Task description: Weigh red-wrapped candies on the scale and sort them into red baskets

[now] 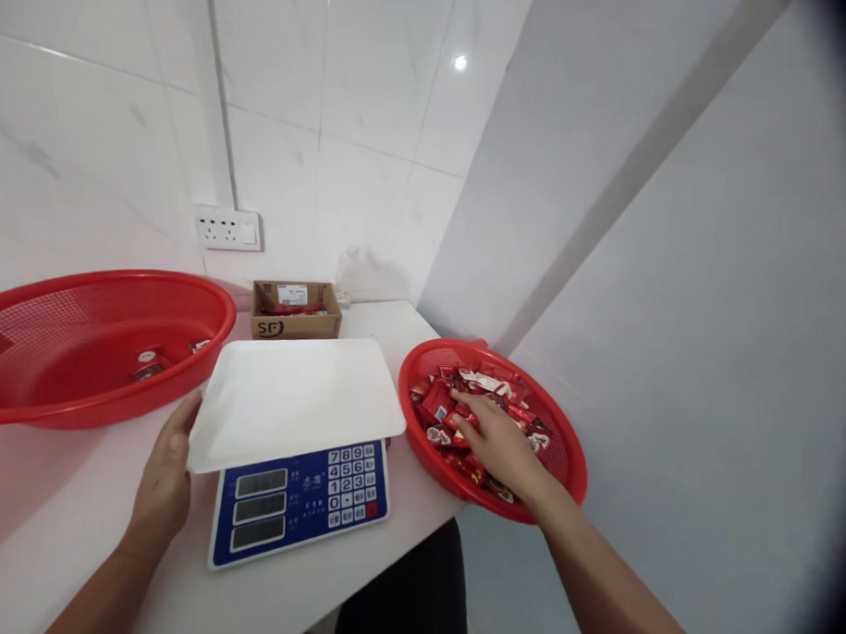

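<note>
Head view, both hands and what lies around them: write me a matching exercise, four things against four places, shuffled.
1. Left hand
2. Right hand
3. Cardboard box
4. Socket panel

A. Behind the scale's white plate
B. On the tiled wall
C. At the white plate's left edge
D. Among red wrapped packets in a basket

1-C, 2-D, 3-A, 4-B

On the flat white table [246,602] before you, 1 rectangular white-and-blue scale [302,401] stood between the left round red plastic basket [82,342] and the right round red plastic basket [571,465], holding shiny red packets [439,401]; behind stood 1 rectangular brown cardboard box [298,327].
</note>
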A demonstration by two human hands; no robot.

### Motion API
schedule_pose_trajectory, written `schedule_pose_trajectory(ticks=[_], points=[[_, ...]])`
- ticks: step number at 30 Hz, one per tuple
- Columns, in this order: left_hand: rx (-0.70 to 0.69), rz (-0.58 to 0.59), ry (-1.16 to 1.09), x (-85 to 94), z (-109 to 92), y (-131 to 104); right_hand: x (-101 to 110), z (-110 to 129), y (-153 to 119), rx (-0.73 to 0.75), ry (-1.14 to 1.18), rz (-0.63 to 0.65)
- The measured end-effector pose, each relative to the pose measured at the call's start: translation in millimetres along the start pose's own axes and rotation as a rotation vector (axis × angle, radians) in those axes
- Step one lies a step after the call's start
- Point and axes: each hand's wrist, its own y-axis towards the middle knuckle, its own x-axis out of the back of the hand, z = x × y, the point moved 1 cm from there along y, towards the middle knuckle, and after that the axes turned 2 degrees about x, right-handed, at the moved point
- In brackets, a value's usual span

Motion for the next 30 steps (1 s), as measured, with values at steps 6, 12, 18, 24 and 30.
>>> schedule_pose_trajectory(ticks=[6,12,18,24,30], points=[[-0.189,0.036,0.106,2.8,-4.4,-3.9,-19.4,-22.4,43.2,-0.064,-0.204,0.395],[-0.320,0.077,0.155,-0.3,-7.2,-6.7,-49.5,-18.7,67.7,-0.085,-0.267,0.464],[-0.308,0.070,0.164,1.0,-8.6,-8.6,-63.9,-16.0,73.2,-0.089,-0.324,0.371],[-0.293,0.070,0.153,0.9,-8.0,-8.6,-41.7,-19.0,77.7,-0.133,-0.240,0.279],[-0.294,0.061,0.140,1.2,-11.1,-8.4,-12.8,-31.0,84.9,-0.139,-0.051,0.226]])
